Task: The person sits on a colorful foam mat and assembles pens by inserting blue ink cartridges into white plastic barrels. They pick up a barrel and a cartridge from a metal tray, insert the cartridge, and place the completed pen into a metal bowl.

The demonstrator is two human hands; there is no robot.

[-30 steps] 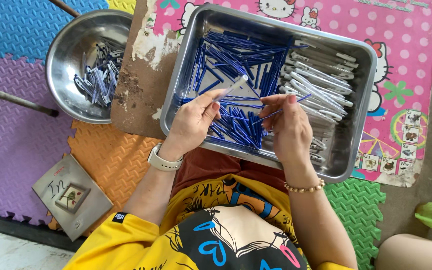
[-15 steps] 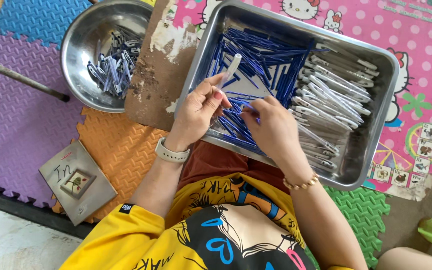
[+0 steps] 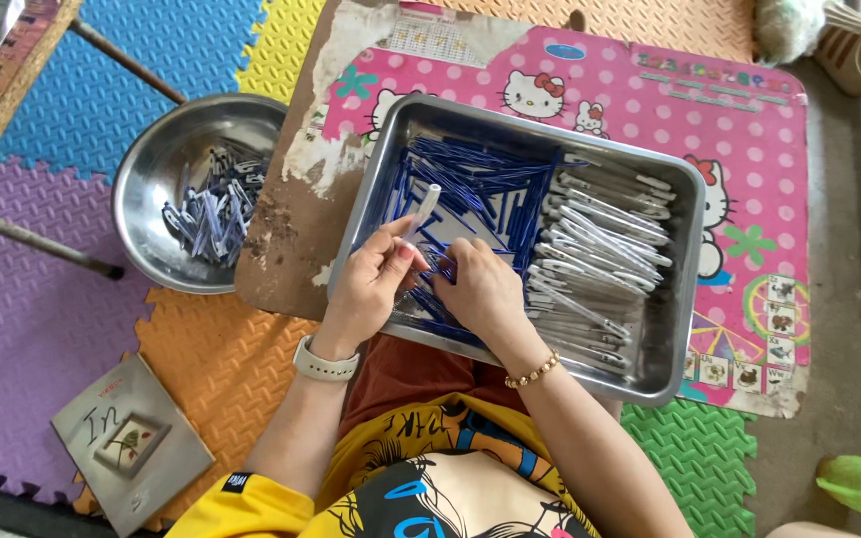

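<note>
Steel tray (image 3: 685, 269): white tube (image 3: 423, 211) in left grip (image 3: 371, 284).

bright even daylight, sharp focus, soft shadows.

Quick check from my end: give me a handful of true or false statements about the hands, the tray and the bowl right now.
1. The left hand holds a pale tube over the metal tray. True.
2. The round bowl is empty. False: it holds a heap of small blue and grey parts.
3. The right hand rests among the blue rods. True.
4. The tray holds only blue rods. False: grey-white pieces fill its right side.
5. The wristwatch is on the right arm. False: it is on the left wrist.
</note>
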